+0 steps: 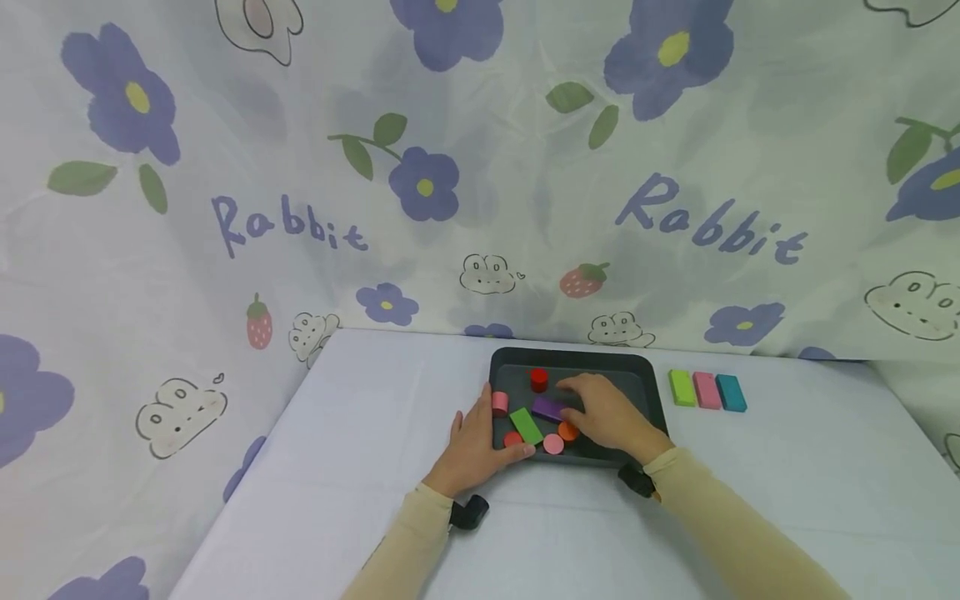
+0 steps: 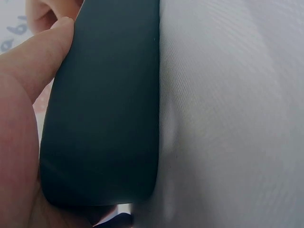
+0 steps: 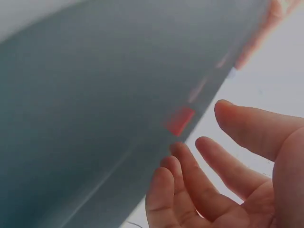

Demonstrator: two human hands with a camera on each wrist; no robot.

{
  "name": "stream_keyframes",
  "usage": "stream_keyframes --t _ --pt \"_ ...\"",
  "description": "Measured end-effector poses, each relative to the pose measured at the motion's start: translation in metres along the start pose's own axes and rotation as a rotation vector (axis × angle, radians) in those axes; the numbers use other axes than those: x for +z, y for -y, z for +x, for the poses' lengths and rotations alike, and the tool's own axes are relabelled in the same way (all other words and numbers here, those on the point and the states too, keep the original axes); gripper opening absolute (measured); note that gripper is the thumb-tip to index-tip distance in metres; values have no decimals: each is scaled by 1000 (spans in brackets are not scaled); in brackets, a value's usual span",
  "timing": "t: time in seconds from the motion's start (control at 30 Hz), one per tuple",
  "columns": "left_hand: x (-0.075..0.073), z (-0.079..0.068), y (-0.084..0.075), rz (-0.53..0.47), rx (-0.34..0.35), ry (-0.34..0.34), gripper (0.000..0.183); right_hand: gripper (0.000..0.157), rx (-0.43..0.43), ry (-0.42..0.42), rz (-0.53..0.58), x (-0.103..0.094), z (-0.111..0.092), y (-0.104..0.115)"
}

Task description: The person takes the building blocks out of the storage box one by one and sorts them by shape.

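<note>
A dark grey tray (image 1: 577, 358) holds several small coloured pieces. My left hand (image 1: 472, 450) grips its near left corner, thumb along the front rim and fingers against the left side. In the left wrist view that thumb (image 2: 52, 52) rests on the rim of the tray. Above the tray's middle is my right hand (image 1: 606, 414), fingers apart and nothing between them in the right wrist view. Close to it are a purple block (image 1: 547, 408) and an orange round piece (image 1: 568, 431). A red cylinder (image 1: 538, 381) stands farther back.
Also in the tray are a pink cylinder (image 1: 500, 404), a green block (image 1: 527, 426), a red round piece (image 1: 513, 439) and a pink one (image 1: 553, 444). Right of the tray, lime (image 1: 682, 388), pink (image 1: 707, 391) and teal (image 1: 731, 393) blocks lie in a row on the white table (image 1: 390, 392).
</note>
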State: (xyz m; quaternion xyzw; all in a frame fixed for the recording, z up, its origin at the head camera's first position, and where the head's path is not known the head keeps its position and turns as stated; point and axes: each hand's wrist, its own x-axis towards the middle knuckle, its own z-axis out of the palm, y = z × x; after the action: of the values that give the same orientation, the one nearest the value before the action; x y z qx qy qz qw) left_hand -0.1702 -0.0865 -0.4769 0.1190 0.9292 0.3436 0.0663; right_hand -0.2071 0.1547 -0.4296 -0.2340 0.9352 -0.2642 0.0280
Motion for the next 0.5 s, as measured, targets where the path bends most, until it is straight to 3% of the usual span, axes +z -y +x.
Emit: stream_keyframes --t 0.23,0.5 --pt "-1 0 0 0 2 -1 119 44 -80 -8 10 -23 8 -2" --pt "0 -1 0 -6 -6 10 119 44 -113 51 32 -22 20 -15"
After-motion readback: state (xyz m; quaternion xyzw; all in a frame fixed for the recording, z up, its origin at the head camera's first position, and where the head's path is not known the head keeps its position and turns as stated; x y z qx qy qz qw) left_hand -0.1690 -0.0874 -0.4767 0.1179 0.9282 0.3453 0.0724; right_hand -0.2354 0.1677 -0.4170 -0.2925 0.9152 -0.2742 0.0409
